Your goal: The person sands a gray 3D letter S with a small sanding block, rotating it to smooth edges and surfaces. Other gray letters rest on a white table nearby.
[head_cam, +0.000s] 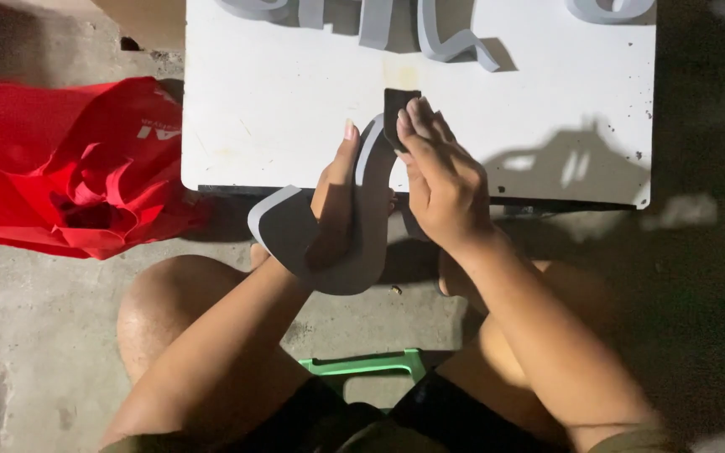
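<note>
My left hand (339, 208) grips a curved grey foam piece (289, 233), shaped like a hook, and holds it over the near edge of a white board (279, 101). My right hand (436, 178) presses a small dark rectangular pad (396, 102) against the upper end of the foam piece. Both hands meet just in front of the board, above my knees.
Several grey foam shapes (455, 42) lie along the board's far edge. A crumpled red bag (69, 168) sits on the concrete floor to the left. A green stool (375, 366) shows between my legs. Dark shadow covers the floor at right.
</note>
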